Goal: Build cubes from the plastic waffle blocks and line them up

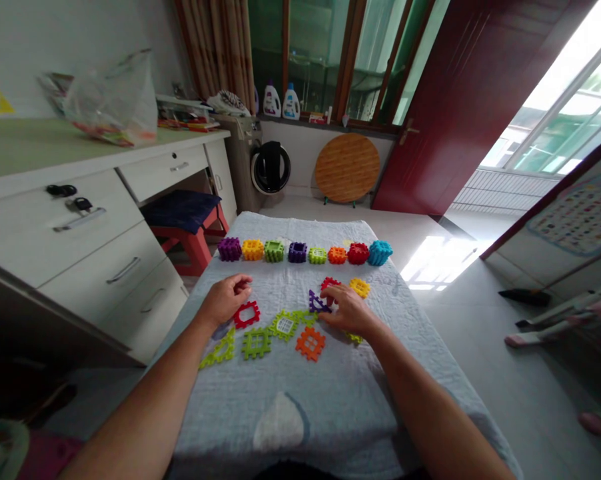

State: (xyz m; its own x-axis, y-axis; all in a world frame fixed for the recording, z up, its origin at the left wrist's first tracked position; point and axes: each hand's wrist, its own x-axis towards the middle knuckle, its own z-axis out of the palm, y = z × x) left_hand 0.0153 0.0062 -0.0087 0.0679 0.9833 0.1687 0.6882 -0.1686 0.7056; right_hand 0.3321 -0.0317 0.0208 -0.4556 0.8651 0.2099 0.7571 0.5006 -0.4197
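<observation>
My left hand hovers at the left of the cloth-covered table, fingers curled together, just above a red frame piece; whether anything is between the fingers is hidden. My right hand has its thumb and fingertips at a purple triangular piece, gripping its right side. Behind that hand lie a red piece and a yellow piece. Nearer me are an orange square, a green square, a lime window piece and a lime triangle.
Several coloured stacks stand in a row across the table's far part, from a purple stack to a blue stack. A stool and a white desk are at the left. Behind is a washing machine.
</observation>
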